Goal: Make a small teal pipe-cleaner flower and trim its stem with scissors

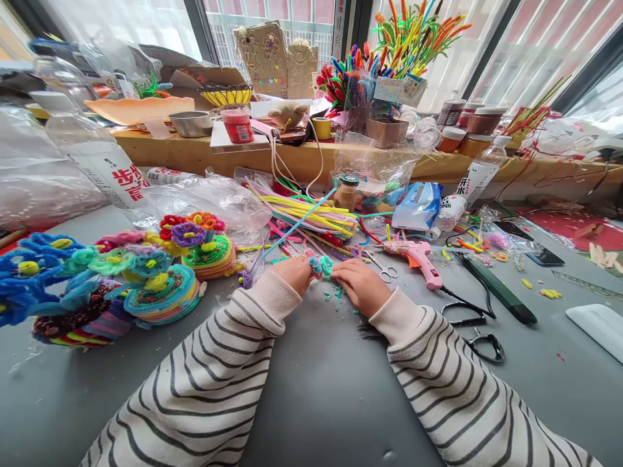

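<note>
My left hand (pixel 296 274) is closed around a small fuzzy pipe-cleaner flower (pixel 315 264) in blue and pink. A teal pipe-cleaner piece (pixel 326 266) sits at its edge, between my two hands. My right hand (pixel 361 284) has its fingers bent together close to that teal piece; what they pinch, if anything, is too small to make out. Below the fingertips, teal fuzz clippings (pixel 337 295) are scattered on the grey table (pixel 321 402). Small scissors (pixel 388 272) lie just beyond my right hand, beside a pink glue gun (pixel 413 254).
Finished pipe-cleaner flowers and round layered pieces (pixel 163 295) stand at left. Behind my hands lies a pile of pipe cleaners (pixel 311 217) with a small jar (pixel 346 192). Eyeglasses (pixel 487 345), a dark green case (pixel 501 292) and a phone (pixel 545 254) are at right.
</note>
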`<state>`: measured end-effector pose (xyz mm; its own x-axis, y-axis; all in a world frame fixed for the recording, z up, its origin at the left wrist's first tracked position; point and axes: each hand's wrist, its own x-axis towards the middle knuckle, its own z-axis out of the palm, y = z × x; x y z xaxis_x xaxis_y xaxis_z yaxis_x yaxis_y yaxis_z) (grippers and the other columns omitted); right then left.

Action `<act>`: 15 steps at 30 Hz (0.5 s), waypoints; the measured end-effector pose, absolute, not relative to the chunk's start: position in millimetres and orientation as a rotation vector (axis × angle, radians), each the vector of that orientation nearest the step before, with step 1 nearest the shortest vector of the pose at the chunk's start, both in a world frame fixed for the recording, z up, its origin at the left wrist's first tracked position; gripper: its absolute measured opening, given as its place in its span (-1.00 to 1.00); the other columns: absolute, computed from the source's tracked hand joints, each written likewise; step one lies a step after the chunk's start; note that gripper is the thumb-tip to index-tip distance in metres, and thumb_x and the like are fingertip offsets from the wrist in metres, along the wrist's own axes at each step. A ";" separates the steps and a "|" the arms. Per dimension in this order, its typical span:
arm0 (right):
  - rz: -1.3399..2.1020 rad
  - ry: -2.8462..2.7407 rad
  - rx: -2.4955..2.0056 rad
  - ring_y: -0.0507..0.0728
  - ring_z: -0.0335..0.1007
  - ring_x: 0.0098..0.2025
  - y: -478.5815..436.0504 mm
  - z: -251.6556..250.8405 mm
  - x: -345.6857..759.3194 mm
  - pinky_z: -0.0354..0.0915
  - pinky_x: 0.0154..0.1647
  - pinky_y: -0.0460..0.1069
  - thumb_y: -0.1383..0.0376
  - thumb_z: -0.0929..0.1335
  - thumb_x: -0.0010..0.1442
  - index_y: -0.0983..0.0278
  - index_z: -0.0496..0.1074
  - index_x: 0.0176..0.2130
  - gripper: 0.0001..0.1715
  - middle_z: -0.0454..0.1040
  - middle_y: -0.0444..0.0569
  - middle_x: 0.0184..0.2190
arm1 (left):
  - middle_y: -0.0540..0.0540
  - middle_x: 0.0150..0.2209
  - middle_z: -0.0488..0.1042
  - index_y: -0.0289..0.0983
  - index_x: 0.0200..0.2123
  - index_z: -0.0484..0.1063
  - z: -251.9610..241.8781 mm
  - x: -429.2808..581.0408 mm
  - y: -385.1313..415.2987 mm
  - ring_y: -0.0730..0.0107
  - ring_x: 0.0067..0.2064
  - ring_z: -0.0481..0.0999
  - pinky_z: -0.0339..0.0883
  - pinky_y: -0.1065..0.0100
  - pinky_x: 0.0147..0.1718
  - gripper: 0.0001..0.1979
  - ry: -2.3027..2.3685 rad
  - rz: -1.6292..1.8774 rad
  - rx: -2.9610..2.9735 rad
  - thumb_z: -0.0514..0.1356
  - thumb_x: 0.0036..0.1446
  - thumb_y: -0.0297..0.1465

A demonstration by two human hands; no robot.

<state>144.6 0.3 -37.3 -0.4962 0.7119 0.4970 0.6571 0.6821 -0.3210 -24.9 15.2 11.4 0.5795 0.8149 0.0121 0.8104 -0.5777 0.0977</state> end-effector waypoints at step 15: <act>0.175 -2.362 -0.908 0.13 0.10 -0.07 -2.7 -37.3 143.1 0.18 -0.05 0.07 0.57 0.18 -0.05 0.29 0.37 -0.19 -0.56 0.38 -0.04 -0.19 | -0.11 -0.47 0.42 -0.31 -0.44 0.35 7.7 -30.4 21.4 0.34 -0.36 0.43 0.27 0.41 -0.40 -0.86 1.375 0.325 2.744 0.00 -0.03 -0.47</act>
<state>143.1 -2.7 -37.3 -0.5891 0.6467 0.4844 0.5683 0.7578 -0.3207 -30.4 21.4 7.7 0.5812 0.7974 0.1623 0.7858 -0.6018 0.1427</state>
